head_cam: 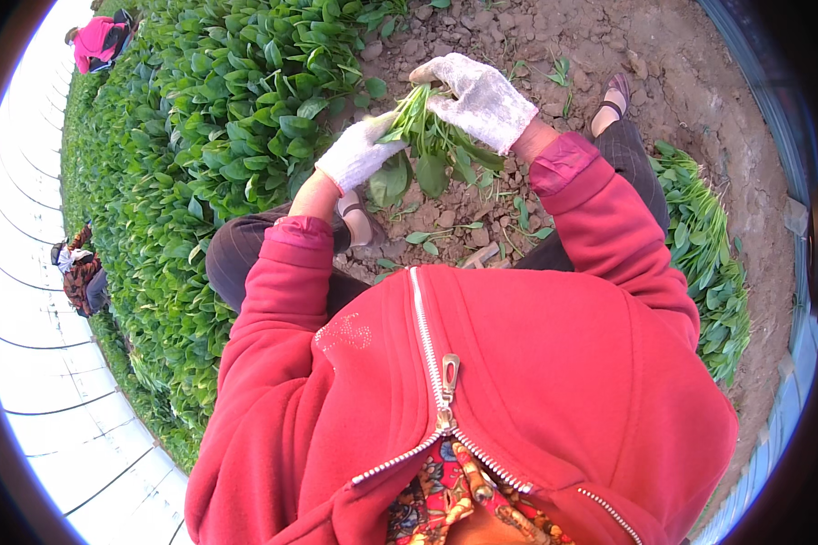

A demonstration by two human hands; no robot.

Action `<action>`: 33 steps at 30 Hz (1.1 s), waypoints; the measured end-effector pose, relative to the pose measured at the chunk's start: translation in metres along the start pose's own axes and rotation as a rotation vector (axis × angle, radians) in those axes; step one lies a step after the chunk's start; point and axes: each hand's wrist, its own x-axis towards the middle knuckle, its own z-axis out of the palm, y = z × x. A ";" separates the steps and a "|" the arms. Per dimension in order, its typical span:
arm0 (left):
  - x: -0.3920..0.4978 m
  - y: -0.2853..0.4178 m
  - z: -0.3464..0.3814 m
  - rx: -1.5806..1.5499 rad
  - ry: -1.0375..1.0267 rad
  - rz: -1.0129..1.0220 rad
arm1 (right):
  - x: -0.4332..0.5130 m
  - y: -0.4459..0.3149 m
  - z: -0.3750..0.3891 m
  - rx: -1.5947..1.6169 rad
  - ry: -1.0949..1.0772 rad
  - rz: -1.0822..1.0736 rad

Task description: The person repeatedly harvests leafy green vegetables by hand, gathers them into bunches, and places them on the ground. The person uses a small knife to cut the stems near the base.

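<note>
Both of my hands wear whitish knitted work gloves, and a bunch of leafy greens (433, 146) hangs between them, stems up and leaves down. My left hand (365, 146) grips the bunch at its left side. At the stem end, my right hand (480, 99) has the stems between its thumb and fingers; the right glove is soiled. Beneath the bunch, loose leaves (419, 238) lie on the crumbly soil between my feet.
A dense bed of growing greens (198, 170) fills the left side. Cut greens lie in a long row (705, 272) at the right, beside blue sheeting (794, 340). Two other people (95, 41) (82, 272) are at the far left edge, under an arched greenhouse cover (34, 327).
</note>
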 end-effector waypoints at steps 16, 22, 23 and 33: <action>0.011 0.035 -0.001 -0.219 0.246 0.104 | 0.000 -0.006 0.008 -0.135 -0.086 -0.085; 0.018 0.038 0.017 -0.850 0.040 -0.004 | 0.006 -0.012 0.005 0.081 -0.111 0.035; 0.017 0.039 0.018 -0.910 0.047 0.064 | 0.007 -0.014 0.005 0.116 -0.110 0.066; 0.010 0.043 0.010 -0.960 0.205 -0.025 | 0.007 -0.017 -0.009 0.202 0.205 0.348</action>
